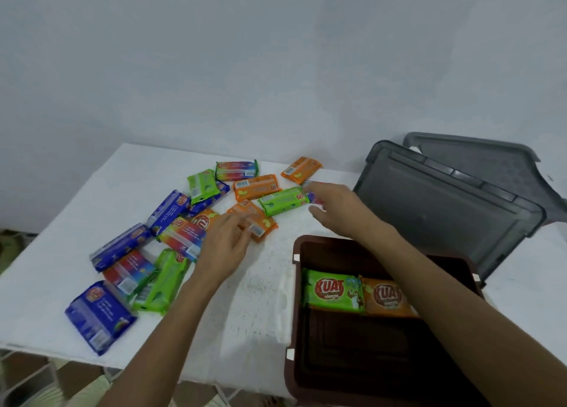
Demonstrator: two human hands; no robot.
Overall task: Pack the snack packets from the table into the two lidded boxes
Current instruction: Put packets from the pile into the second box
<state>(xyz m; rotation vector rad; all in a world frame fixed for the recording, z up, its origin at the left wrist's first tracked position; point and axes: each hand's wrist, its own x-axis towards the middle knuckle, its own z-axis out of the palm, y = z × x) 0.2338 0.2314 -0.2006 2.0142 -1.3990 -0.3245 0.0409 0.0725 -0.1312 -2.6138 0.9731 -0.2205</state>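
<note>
Watch the heap at 10 o'clock. The snack packets overlap, and their wrappers look slick, so pulling one out will likely drag its neighbour along. The orange packet (245, 207) under your left hand (227, 242) lies against other packets. The multicoloured packet (313, 196) that your right hand (336, 209) reaches for lies just beside a green packet (282, 201). A hasty sweep could also push the blue packet (98, 314) at 8 o'clock off the surface (264, 299), because it lies close to that edge.

Your right forearm crosses above the far corner of the brown box (352, 351), which sits at 5 o'clock at the near edge of the surface. If you draw that arm back low, it may catch the rim and shift the box.

Your left hand hovers palm down over the orange packet's near end, fingers loosely bent, and it grips nothing. Blur hides whether the fingertips touch the wrapper. Your right hand stretches towards 1 o'clock with fingers straight and thumb spread wide. Its fingertips are at the multicoloured packet's edge, but they are not closed round it.

Two packets already lie side by side in the brown box, one green (333, 290) and one orange (386, 297). The grey box (445, 210) at 2 o'clock shows no packets.
</note>
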